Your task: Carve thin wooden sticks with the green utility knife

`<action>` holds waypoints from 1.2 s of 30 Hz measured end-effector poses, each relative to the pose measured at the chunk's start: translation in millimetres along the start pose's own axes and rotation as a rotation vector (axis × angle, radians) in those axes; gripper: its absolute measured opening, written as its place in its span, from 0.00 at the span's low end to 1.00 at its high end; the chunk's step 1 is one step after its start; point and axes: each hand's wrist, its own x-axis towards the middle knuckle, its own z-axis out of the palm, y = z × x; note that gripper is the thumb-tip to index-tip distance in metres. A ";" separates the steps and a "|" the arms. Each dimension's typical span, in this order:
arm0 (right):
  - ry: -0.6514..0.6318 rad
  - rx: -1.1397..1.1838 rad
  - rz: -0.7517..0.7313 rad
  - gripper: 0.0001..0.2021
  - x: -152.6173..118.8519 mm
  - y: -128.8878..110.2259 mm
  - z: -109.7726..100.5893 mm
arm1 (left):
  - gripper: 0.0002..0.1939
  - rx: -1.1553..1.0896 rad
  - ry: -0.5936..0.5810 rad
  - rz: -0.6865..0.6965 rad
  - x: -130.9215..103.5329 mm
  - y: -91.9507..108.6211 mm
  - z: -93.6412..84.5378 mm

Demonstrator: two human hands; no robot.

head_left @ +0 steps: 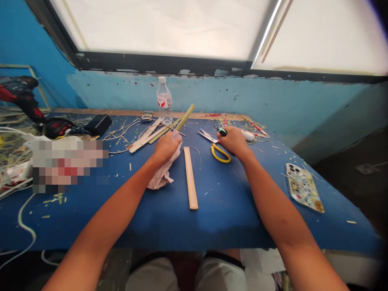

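Note:
My left hand (167,144) is closed around a greenish bamboo strip (186,115), which slants up and away from the fist. A crumpled pinkish paper tissue (162,178) is bunched in the same hand and hangs below it. My right hand (234,140) is closed on a small tool with a dark green handle (222,131); its working end is too small to make out. Scissors with yellow handles (220,155) lie open just left of that hand. Between my forearms, a flat pale bamboo piece (190,178) rests on the blue table (224,218).
A water bottle (164,101) stands by the wall, beside several bamboo strips (145,135). At right lies a phone in a patterned case (304,187). A power drill (28,99), a white cable (22,218) and shavings occupy the left. A white object (247,135) sits beyond my right hand.

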 end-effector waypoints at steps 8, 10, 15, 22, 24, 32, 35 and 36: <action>-0.269 0.137 -0.197 0.09 -11.1 -24.6 17.3 | 0.29 0.107 -0.149 -0.002 1.4 -10.9 8.0; -0.300 0.136 -0.226 0.09 -16.8 -34.6 19.6 | 0.29 0.115 -0.149 -0.005 0.7 -9.9 9.5; -0.378 0.034 -0.262 0.09 -27.8 -53.5 18.6 | 0.25 0.114 -0.153 -0.011 0.9 -7.6 8.7; -0.410 -0.042 -0.244 0.08 -29.7 -55.0 21.3 | 0.23 0.060 -0.139 0.006 3.2 -11.7 10.6; -0.400 -0.018 -0.226 0.08 -27.6 -52.6 23.7 | 0.22 0.033 -0.117 0.015 3.9 -13.5 12.5; 0.162 0.386 -0.002 0.14 -18.3 -50.9 21.7 | 0.16 -0.106 -0.013 0.166 5.2 -9.1 18.9; 0.300 0.465 0.035 0.20 -17.4 -49.1 20.7 | 0.15 -0.248 -0.004 0.225 1.6 -0.5 18.5; 0.304 0.461 0.043 0.20 -17.2 -48.2 21.2 | 0.16 -0.319 -0.011 0.232 -0.1 3.1 18.3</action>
